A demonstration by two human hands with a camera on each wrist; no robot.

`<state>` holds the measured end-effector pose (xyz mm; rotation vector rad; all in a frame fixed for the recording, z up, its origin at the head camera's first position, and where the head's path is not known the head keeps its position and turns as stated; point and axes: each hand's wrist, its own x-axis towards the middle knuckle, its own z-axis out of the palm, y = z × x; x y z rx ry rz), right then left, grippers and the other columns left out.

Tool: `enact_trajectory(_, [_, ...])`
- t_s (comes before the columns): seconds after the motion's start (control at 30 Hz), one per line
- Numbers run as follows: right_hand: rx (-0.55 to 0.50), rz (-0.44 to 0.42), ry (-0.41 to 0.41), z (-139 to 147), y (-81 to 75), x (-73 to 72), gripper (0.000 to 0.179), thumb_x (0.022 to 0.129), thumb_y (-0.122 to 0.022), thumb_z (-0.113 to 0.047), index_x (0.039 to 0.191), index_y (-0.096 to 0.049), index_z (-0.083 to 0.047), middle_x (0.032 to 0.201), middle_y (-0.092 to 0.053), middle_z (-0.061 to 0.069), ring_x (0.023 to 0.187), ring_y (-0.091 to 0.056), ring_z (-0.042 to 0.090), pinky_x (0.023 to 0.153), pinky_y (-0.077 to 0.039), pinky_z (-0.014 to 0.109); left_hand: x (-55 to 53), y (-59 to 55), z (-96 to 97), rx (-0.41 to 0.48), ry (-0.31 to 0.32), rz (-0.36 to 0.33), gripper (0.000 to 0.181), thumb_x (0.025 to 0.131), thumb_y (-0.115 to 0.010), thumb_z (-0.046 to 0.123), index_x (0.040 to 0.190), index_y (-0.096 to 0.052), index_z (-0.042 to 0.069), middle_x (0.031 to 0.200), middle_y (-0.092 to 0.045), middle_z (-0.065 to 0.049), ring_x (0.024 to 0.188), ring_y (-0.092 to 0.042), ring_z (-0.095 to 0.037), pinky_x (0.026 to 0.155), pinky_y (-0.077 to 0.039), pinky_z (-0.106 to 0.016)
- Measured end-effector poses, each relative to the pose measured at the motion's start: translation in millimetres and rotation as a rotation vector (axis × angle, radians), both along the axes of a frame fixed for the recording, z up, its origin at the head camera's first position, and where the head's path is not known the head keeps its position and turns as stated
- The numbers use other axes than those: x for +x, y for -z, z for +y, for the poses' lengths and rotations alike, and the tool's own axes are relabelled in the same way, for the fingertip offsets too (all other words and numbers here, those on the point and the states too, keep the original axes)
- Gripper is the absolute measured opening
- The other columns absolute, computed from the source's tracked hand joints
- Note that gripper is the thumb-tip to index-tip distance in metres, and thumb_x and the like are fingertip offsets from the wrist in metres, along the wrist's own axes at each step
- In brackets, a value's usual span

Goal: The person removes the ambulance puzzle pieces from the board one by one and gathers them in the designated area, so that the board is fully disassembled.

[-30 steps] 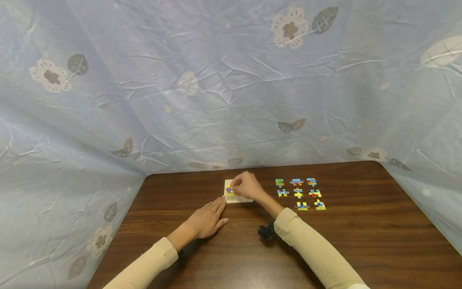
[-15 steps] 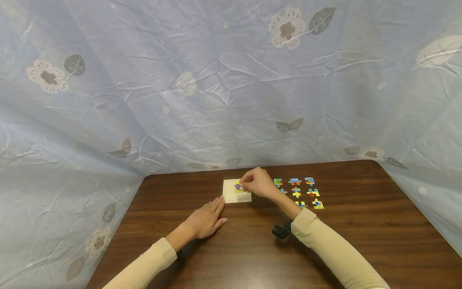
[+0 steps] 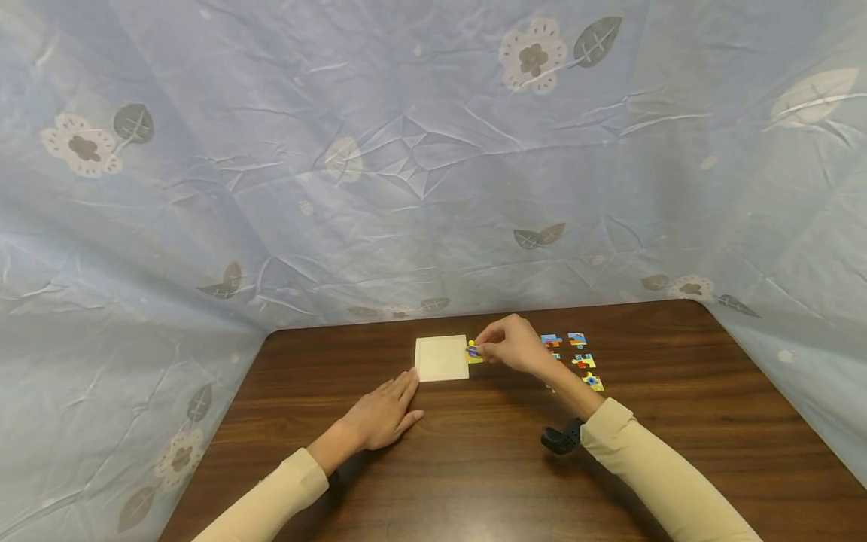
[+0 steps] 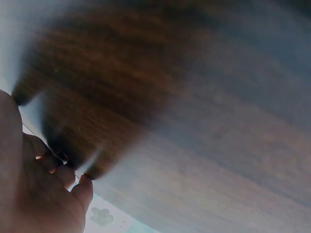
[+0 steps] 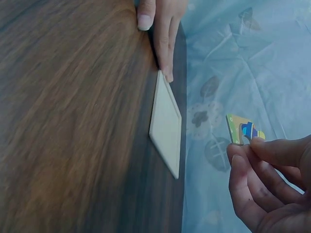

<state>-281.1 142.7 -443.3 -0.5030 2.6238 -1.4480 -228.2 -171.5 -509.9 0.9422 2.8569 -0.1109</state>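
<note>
My right hand point(image 3: 518, 346) pinches a yellow, blue and purple jigsaw piece point(image 5: 239, 128) between thumb and fingertips. In the right wrist view the piece is lifted above the table. From the head view it overlaps the right edge of a pale square puzzle tray point(image 3: 440, 357), whose inside is bare. My left hand point(image 3: 379, 414) lies on the table with straight fingers, their tips at the tray's lower left corner. The left wrist view catches only part of that hand point(image 4: 48, 194), at lower left.
Several other jigsaw pieces point(image 3: 584, 360) lie in rows on the brown wooden table point(image 3: 440, 467), right of the tray, some hidden behind my right hand and forearm. A floral cloth point(image 3: 406, 188) hangs at the table's back and sides. Each wrist wears a black strap point(image 3: 562, 438).
My right hand has moved to the right, carrying the jigsaw piece from the tray's left part to its right edge. My left hand has stayed in place.
</note>
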Motion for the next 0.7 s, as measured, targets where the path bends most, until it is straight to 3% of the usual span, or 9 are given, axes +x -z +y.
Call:
enact_trajectory(0.37, [0.027, -0.006, -0.008, 26, 7.2, 7.4, 0.008, 0.096, -0.073, -0.003, 0.097, -0.081, -0.002, 0.089, -0.081, 0.011, 0.082, -0.079, 0.035, 0.075, -0.068, 0.048, -1.3, -3.3, 1.0, -0.003, 0.0, 0.001, 0.075, 0.114, -0.03, 0.054, 0.166, -0.023, 0.001, 0.176, -0.021, -0.016, 0.164, -0.025, -0.03, 0.132, -0.032, -0.046])
enact_trajectory(0.7, [0.031, -0.039, 0.009, 54, 22.0, 12.5, 0.009, 0.097, -0.072, -0.001, 0.098, -0.081, 0.0, 0.086, -0.08, 0.011, 0.083, -0.078, 0.035, 0.075, -0.068, 0.045, 0.5, 0.6, -0.5, -0.006, -0.004, 0.006, 0.075, 0.114, -0.029, 0.055, 0.167, -0.023, 0.002, 0.176, -0.021, -0.016, 0.163, -0.026, -0.03, 0.132, -0.033, -0.046])
